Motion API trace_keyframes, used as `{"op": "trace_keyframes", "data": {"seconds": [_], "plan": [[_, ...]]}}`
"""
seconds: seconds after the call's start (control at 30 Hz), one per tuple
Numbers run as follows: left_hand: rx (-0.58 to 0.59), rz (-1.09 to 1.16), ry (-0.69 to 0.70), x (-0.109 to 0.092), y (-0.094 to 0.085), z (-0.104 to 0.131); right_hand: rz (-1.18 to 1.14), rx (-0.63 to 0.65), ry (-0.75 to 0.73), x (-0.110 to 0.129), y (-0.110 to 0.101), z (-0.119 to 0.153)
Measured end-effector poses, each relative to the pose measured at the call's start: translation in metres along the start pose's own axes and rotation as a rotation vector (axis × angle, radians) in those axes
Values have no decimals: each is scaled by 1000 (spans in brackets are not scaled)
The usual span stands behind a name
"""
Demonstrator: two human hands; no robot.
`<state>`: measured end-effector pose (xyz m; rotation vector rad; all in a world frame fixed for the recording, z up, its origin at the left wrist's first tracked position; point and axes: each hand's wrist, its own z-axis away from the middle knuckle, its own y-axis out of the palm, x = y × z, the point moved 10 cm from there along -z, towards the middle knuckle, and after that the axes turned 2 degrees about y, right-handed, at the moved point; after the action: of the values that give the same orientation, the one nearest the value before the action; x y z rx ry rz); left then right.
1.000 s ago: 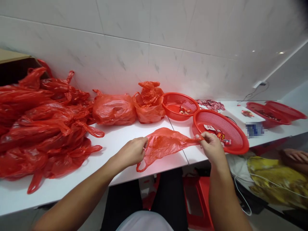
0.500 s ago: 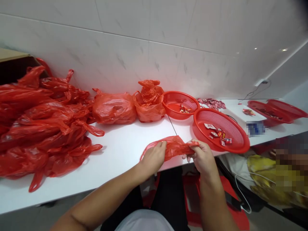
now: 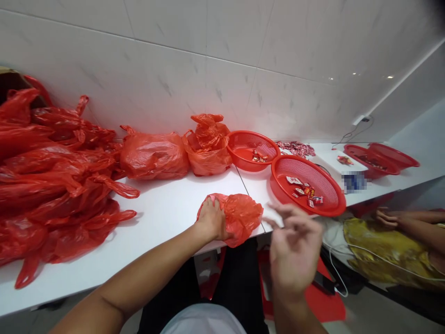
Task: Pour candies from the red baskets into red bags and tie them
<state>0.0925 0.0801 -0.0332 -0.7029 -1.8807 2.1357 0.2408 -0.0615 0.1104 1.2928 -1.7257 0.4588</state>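
My left hand (image 3: pixel 212 220) grips the left part of a crumpled red plastic bag (image 3: pixel 245 215) at the table's front edge; its fingertips are partly hidden by the film. My right hand (image 3: pixel 295 243) is in the air to the right of the bag, apart from it, with fingers spread and nothing in them; motion blurs it. Close beyond it stands a red plastic basket (image 3: pixel 330 190) with several small wrapped sweets (image 3: pixel 308 191) in it. A second red basket (image 3: pixel 243 162) farther back also holds a few wrapped pieces.
Filled red bags (image 3: pixel 62 185) are heaped at the left of the white table (image 3: pixel 163 218). A full bag (image 3: pixel 155 155) and a tied one (image 3: pixel 207 148) stand by the wall. More red baskets (image 3: pixel 375 162) are at far right, near another person's hand (image 3: pixel 386 218).
My right hand has let go of the bag and moved right and down, its fingers opening. The bag has bunched up under my left hand. The view has shifted slightly.
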Motion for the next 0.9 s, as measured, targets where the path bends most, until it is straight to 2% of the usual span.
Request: {"op": "trace_keyframes", "data": {"seconds": [0.07,0.1,0.13,0.17,0.23,0.3,0.4,0.53,0.7,0.8,0.9], "plan": [[51,-37,-37,6,8,-4,114,503,-6,5,72,34],[79,-55,-64,10,11,-4,215,669,1,-4,96,51],[96,-61,-75,13,13,-4,342,761,2,-17,110,61],[106,-76,-68,15,13,-2,489,778,-6,-34,115,64],[110,-144,-26,16,10,4,797,730,-14,-70,111,55],[101,-230,22,17,6,11,1048,746,17,-108,101,43],[110,-290,41,22,3,21,1271,783,109,-148,77,22],[115,-323,128,21,1,25,1364,782,276,-175,46,-4],[149,-353,309,15,0,24,1474,913,465,-203,28,-9],[-7,-304,374,3,-22,24,1517,971,500,-213,25,-10],[-170,-165,512,-24,-37,33,1530,1024,537,-222,20,-11]]}}
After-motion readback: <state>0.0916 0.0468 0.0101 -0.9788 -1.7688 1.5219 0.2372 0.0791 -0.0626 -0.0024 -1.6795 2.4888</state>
